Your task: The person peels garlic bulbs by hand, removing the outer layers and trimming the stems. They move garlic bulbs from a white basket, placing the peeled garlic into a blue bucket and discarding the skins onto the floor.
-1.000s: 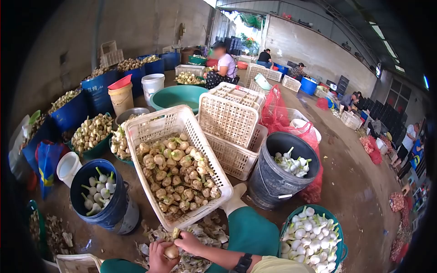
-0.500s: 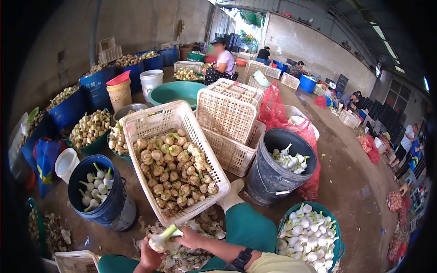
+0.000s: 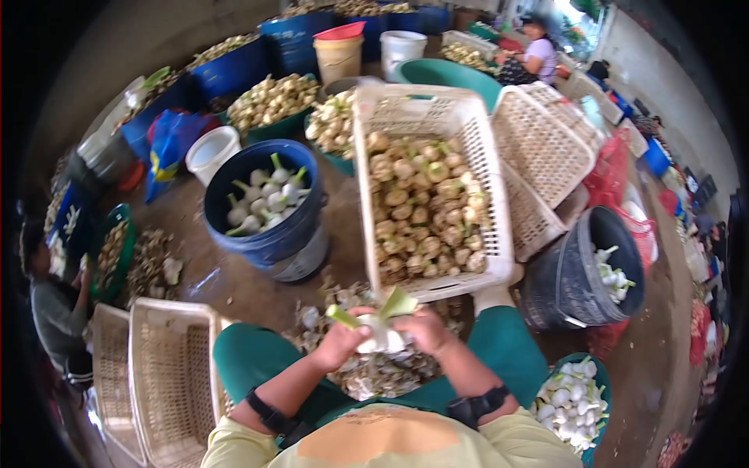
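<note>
Green leaves (image 3: 399,303) now spread apart vs last frame. Left hand (image 3: 341,343) and right hand (image 3: 427,332) closed on white bulb (image 3: 381,342), just off crate's (image 3: 501,249) near edge. Crate: brownish bulbs (image 3: 425,207). Blue bucket (image 3: 261,246), black bucket (image 3: 558,285), green tub (image 3: 604,392): white ones.

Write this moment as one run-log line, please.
Left hand, right hand: holding white round bulb with green strips, blurred | ahead: off-white rectangular plastic crate of brownish round bulbs | below: pale papery scraps

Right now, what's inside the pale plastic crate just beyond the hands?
The crate holds many brownish bulbs, some with greenish stem ends. The upper ones hide those underneath and the floor beneath.
</note>
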A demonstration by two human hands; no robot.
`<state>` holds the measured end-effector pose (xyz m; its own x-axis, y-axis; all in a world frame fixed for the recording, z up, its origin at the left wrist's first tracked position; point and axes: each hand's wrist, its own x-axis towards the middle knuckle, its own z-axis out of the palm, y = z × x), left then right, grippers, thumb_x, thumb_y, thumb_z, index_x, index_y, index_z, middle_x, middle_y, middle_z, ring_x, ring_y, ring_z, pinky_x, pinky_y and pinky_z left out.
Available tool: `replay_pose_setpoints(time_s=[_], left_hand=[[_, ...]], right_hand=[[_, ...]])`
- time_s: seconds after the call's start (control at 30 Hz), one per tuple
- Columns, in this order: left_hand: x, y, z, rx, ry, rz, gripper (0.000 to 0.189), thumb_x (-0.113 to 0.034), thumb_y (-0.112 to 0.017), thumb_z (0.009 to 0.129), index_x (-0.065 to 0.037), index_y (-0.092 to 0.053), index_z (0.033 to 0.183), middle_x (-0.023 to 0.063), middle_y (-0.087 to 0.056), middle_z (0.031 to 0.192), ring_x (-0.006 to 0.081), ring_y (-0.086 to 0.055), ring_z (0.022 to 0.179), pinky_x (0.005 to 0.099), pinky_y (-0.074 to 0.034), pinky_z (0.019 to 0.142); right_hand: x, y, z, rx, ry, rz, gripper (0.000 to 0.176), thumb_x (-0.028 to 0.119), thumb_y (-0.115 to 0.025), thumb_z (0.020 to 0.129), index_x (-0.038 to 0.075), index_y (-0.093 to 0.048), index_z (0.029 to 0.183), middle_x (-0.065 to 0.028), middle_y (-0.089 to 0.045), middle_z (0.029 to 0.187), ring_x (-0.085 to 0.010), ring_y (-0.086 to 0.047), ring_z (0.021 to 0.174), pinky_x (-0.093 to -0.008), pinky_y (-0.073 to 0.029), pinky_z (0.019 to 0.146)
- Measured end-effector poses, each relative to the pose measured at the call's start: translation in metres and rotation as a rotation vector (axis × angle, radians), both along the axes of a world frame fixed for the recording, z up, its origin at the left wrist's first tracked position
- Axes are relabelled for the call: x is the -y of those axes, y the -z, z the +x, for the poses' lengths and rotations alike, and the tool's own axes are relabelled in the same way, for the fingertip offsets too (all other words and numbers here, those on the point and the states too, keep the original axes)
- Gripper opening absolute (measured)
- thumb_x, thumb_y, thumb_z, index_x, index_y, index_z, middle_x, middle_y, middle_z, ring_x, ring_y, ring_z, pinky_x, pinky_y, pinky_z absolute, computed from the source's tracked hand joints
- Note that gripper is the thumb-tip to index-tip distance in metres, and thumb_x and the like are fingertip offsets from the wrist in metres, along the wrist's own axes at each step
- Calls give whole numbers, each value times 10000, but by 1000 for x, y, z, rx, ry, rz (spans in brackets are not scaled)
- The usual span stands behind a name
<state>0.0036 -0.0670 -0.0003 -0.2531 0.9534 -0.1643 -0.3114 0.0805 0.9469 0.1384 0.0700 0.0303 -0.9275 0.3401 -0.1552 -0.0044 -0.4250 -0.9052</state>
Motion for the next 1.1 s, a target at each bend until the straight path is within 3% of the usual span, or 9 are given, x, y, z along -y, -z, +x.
replay_pose_setpoints(time_s=[0.17, 0.3, 0.33, 0.47, 0.53, 0.7, 0.77, 1.03, 1.1], left_hand=[[8, -12, -3, 203, 254, -10, 746, -449, -709, 674, -67, -329, 1190, 58, -498, 1019, 148, -508, 936, 275, -439, 786], [7, -28, -5, 138, 247, 71, 760, -316, -760, 659, -88, -272, 1194, 48, -483, 1028, 154, -494, 958, 296, -422, 821], [4, -27, -3, 48, 182, 86, 778, -275, -780, 639, -102, -256, 1188, 46, -478, 1042, 150, -493, 953, 303, -419, 822], [-1, -16, -3, -153, 104, -10, 729, -155, -795, 634, -72, -315, 1176, 58, -433, 1106, 145, -449, 1022, 291, -397, 865], [-2, -12, -2, -186, 48, 49, 777, -173, -797, 638, -40, -321, 1237, 68, -417, 1173, 158, -428, 1077, 294, -378, 912], [1, -21, -8, -61, -20, -7, 850, -203, -785, 655, -29, -263, 1302, 81, -440, 1154, 164, -423, 1093, 299, -374, 919], [0, -24, -10, 164, -108, -10, 840, -211, -790, 647, -27, -281, 1290, 85, -433, 1160, 163, -430, 1081, 301, -380, 911], [2, -7, -10, -633, -170, -5, 782, -119, -808, 603, -40, -318, 1207, 76, -462, 1094, 155, -490, 993, 281, -436, 838], [3, -5, -10, -455, -160, 25, 783, -132, -804, 605, -45, -311, 1207, 73, -461, 1097, 157, -485, 999, 288, -421, 855]], right_hand=[[-39, 10, 8, 684, 37, 914, 226, 197, -542, 778, 39, -604, 927, -129, -622, 861, -272, -599, 809, -368, -458, 730], [-66, 47, 37, 688, -110, 1083, 243, 199, -526, 771, 22, -604, 920, -174, -595, 895, -332, -569, 848, -404, -450, 756], [-54, 48, 46, 657, -209, 1516, 274, 211, -540, 783, 26, -589, 978, -169, -564, 968, -331, -545, 902, -408, -438, 786], [-22, -2, 17, 478, 39, 1410, 292, 215, -565, 792, 27, -572, 1014, -148, -537, 999, -327, -527, 910, -391, -433, 798], [-7, -12, -1, 129, 30, 875, 250, 205, -570, 804, 15, -568, 966, -145, -553, 936, -318, -532, 867, -375, -435, 769], [5, 6, -18, 119, 239, 1038, 179, 105, -586, 798, -3, -554, 937, -94, -569, 754, -223, -545, 678, -304, -436, 635], [6, -5, -17, 200, 244, 605, 139, 121, -572, 805, 8, -558, 885, -132, -574, 821, -276, -563, 756, -335, -440, 661], [3, -5, -17, 89, 242, 1333, 147, 112, -596, 764, 3, -600, 862, -129, -584, 777, -246, -569, 691, -309, -444, 626], [2, -13, -18, 151, 164, 1343, 138, 123, -591, 728, 7, -581, 802, -140, -589, 791, -294, -568, 743, -359, -456, 655]])
